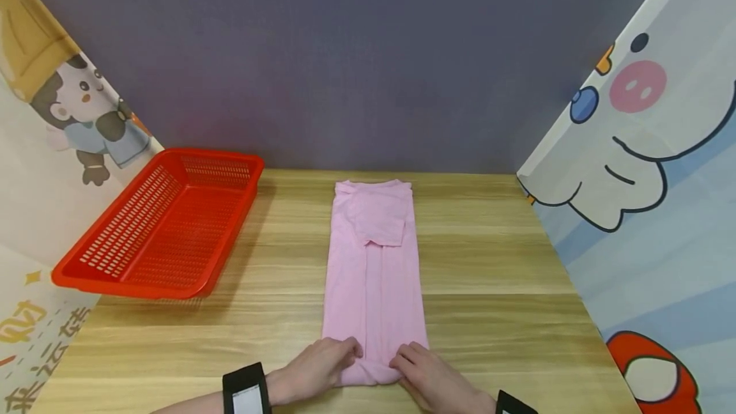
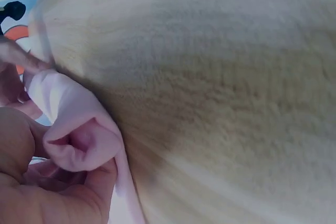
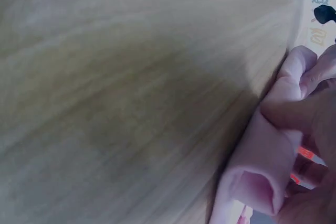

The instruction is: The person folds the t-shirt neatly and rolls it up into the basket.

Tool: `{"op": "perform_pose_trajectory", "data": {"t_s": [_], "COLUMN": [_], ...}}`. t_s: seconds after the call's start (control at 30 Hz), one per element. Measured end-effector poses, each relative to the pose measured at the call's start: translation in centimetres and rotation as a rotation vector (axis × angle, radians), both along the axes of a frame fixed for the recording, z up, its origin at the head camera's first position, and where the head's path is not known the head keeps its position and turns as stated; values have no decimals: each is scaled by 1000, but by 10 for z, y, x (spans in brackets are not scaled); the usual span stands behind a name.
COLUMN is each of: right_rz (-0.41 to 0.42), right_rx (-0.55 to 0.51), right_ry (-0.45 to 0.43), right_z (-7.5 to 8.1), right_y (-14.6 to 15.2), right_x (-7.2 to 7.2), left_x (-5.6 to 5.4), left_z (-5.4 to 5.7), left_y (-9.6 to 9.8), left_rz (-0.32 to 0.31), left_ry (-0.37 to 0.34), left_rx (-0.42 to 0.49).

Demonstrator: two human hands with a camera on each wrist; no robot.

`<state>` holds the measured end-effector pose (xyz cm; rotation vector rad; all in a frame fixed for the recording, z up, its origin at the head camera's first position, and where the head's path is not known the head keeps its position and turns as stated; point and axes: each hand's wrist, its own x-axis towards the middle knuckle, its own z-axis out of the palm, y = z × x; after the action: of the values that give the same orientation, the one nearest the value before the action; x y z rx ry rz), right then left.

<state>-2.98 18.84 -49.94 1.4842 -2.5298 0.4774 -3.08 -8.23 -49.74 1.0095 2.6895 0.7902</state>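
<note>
A pink shirt (image 1: 347, 273) lies folded into a long strip on the wooden table, with a short sleeve (image 1: 379, 216) folded over near its far end. Its near end is turned up into a small roll (image 1: 368, 374). My left hand (image 1: 313, 368) grips the left side of that roll, fingers curled over it. On the right side my right hand (image 1: 434, 377) holds the roll in the same way. The left wrist view shows the open, spiralled end of the rolled cloth (image 2: 68, 98) between thumb and fingers. In the right wrist view, the thumb presses on the rolled cloth (image 3: 257, 156).
A red plastic basket (image 1: 232, 245) with slotted sides stands at the left of the table (image 1: 489, 254). A dark grey panel (image 1: 368, 62) rises behind the table. Printed cartoon sheets (image 1: 678, 209) line both sides.
</note>
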Motion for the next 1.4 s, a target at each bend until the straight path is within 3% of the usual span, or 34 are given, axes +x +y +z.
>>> {"op": "perform_pose_trajectory", "data": {"t_s": [0.1, 0.2, 0.3, 0.43, 0.53, 0.6, 0.77, 0.87, 0.97, 1.03, 1.13, 1.27, 1.3, 1.4], "right_rz": [-5, -29, -66, -98, -112, -103, -42, -24, -12, -13, -34, -76, -80, -81], "right_rx": [-53, -93, -123, -138, -121, -88, -18, -13, -29, -50, -107, -159, -161, -169], "right_ry": [-18, -126, -267, -385, -401, -339, -63, 37, 78, 76, 8, -154, -193, -309], "right_z": [-3, -6, -6, -4, -1, -1, -6, -11, -15, -15, -14, -10, -9, -7], "right_y": [0, 0, -1, -1, -2, -3, -2, -2, -2, -3, -3, -3, -3, -3], "right_x": [0, -3, -6, -9, -10, -8, 0, 1, 0, -1, -1, -3, -4, -7], "left_x": [3, 5, 6, 7, 8, 9, 8, 5, 3, 3, 6, 8, 8, 6], "left_z": [-2, -3, -3, -4, -6, -6, -3, -2, -1, 1, 0, -6, -7, -9], "left_y": [-2, -5, -8, -9, -9, -7, -3, -2, -1, 0, 1, -2, -3, -5], "left_rz": [-105, -189, -235, -280, -285, -249, -52, 52, 103, 109, 40, -90, -115, -157], "left_ry": [267, 517, 641, 712, 664, 570, 244, 82, -14, -34, 143, 536, 606, 713], "left_rx": [-92, -165, -191, -209, -194, -168, -48, 13, 34, 19, -60, -185, -205, -254]}}
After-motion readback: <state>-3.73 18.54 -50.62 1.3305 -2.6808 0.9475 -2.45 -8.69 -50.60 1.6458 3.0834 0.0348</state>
